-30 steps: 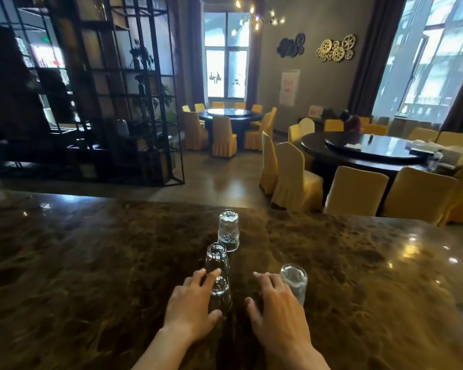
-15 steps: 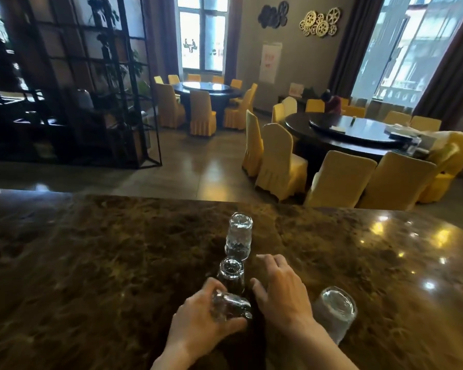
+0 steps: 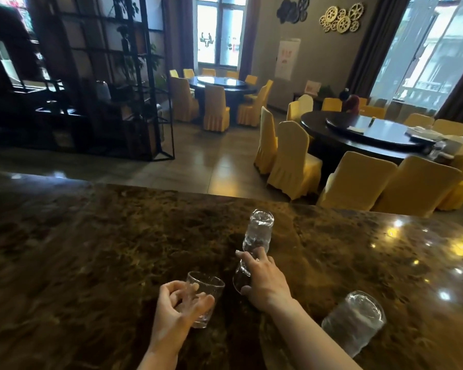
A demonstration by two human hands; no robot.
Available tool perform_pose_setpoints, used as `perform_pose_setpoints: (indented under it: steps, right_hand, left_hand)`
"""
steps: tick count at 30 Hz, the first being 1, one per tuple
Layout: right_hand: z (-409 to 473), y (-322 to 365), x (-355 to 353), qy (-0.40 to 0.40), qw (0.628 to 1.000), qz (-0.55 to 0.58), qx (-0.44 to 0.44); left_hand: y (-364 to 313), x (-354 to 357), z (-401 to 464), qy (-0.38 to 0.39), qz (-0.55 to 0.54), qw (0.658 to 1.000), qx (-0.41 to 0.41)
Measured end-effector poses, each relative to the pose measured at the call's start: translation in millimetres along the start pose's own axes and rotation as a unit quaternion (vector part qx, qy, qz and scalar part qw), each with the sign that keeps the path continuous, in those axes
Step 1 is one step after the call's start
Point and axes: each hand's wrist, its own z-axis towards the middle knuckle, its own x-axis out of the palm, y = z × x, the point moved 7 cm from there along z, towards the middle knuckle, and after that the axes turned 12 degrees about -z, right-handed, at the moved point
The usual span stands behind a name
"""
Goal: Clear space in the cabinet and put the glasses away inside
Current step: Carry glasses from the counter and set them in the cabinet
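Note:
Clear drinking glasses stand on a dark brown marble counter (image 3: 78,263). My left hand (image 3: 177,311) grips one glass (image 3: 205,297), turned mouth up and lifted a little. My right hand (image 3: 262,281) is closed around a second glass (image 3: 241,279) that is upside down on the counter. A third glass (image 3: 258,231) stands upside down just beyond my right hand. A fourth glass (image 3: 354,320) stands upside down to the right of my right forearm. No cabinet is in view.
Past the counter's far edge lies a dining hall: two round dark tables (image 3: 372,134) ringed by yellow-covered chairs (image 3: 294,161), and a black metal shelving unit (image 3: 104,76) at the left. A person (image 3: 350,102) sits at the far side of the near table.
My left hand picked up the nearest glass and turned it mouth up. My right hand moved forward and closed on the middle glass. The camera shifted, so the right glass now sits lower right.

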Motion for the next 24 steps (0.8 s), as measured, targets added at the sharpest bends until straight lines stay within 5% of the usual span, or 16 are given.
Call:
perform_pose_setpoints:
  steps: [7, 12, 17, 24]
  right_hand:
    - [-16, -15, -9, -0.106, 0.992, 0.065, 0.035]
    - [-49, -53, -20, -0.212, 0.931, 0.266, 0.135]
    - [-79, -70, -10, -0.210, 0.858, 0.428, 0.188]
    - [-103, -62, 14, -0.159, 0.788, 0.575, 0.153]
  left_hand:
    - [18, 22, -18, 0.084, 0.111, 0.986, 0.090]
    - [33, 35, -32, 0.096, 0.154, 0.974, 0.133]
    - [38, 47, -32, 0.083, 0.203, 0.965, 0.146]
    - [23, 54, -9, 0.065, 0.238, 0.955, 0.167]
